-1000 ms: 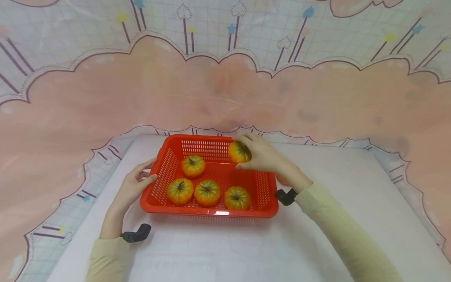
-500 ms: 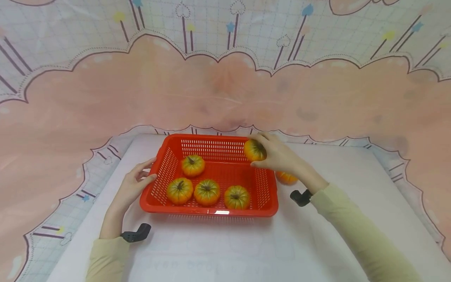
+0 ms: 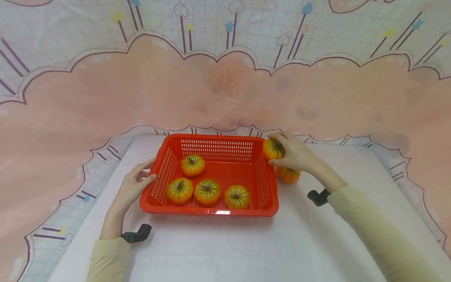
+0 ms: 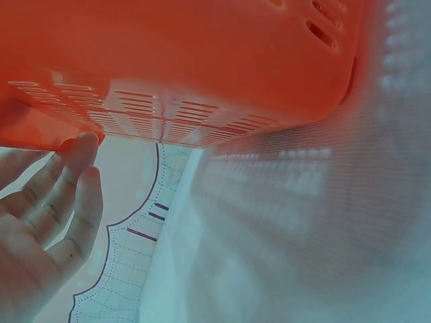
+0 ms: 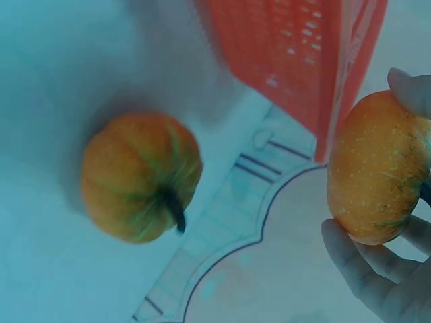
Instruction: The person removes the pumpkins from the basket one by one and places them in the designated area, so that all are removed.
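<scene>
My right hand [image 3: 294,153] grips a small orange-green pumpkin [image 3: 273,149] at the back right corner of the red basket [image 3: 209,212]. In the right wrist view the fingers and thumb hold this pumpkin [image 5: 375,168] from opposite sides, above the table and beside the basket wall. A second pumpkin [image 3: 288,175] sits on the table just outside the basket's right side, below the hand. At the left, my left hand [image 3: 132,186] touches the basket's left rim with loosely bent fingertips; the left wrist view shows these fingers [image 4: 84,151] against the rim from outside.
Inside the basket lie several more pumpkins, among them one at the back left [image 3: 193,165] and one at the front right [image 3: 237,197]. The white table [image 3: 225,250] ends at a patterned cloth backdrop [image 3: 225,94] behind the basket.
My right hand has carried its pumpkin rightward, from over the basket's interior to its right rim, uncovering the pumpkin outside. The left hand and basket have stayed in place.
</scene>
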`<state>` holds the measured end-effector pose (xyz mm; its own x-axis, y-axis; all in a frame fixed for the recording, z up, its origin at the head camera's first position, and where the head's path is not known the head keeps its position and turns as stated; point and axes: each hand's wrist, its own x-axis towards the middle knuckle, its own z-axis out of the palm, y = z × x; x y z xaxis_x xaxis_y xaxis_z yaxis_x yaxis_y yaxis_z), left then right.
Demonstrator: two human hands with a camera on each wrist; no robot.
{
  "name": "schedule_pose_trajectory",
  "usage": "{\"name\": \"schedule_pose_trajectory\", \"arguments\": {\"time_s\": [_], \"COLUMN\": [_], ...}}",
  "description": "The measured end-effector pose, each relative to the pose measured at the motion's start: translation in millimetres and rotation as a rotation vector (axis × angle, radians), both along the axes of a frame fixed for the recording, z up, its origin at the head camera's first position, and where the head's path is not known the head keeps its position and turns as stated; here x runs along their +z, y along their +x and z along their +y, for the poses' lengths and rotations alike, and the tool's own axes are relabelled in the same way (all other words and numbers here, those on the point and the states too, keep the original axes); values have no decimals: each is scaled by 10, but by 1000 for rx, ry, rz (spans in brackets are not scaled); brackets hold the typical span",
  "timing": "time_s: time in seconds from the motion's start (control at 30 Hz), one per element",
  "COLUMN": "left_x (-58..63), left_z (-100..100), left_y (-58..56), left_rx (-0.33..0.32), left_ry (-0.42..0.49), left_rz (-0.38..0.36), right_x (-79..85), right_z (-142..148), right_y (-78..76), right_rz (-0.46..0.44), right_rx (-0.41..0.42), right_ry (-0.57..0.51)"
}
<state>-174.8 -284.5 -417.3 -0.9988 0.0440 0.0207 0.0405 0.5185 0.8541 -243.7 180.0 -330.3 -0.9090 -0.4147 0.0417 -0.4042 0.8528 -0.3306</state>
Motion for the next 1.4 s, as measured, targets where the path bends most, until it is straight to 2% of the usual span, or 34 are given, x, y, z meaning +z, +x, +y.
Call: {"name": "schedule_pose_trajectory", "arguments": {"time_s": [0.3, 0.9, 1.4], "left_x": [-20, 4, 0], "left_z": [-12, -3, -7], "left_y": [7, 6, 4], "left_rx": [-5, -2, 0], "left_ry": [-1, 8, 9], "left_rz": [-11, -6, -20], "right_x": [-16, -129, -288], "right_z": [229, 643, 902], "right_y": [45, 104, 156], "right_rz": [-14, 6, -61], "right_rx": [-43, -63, -126], "right_ry": [3, 19, 51]}}
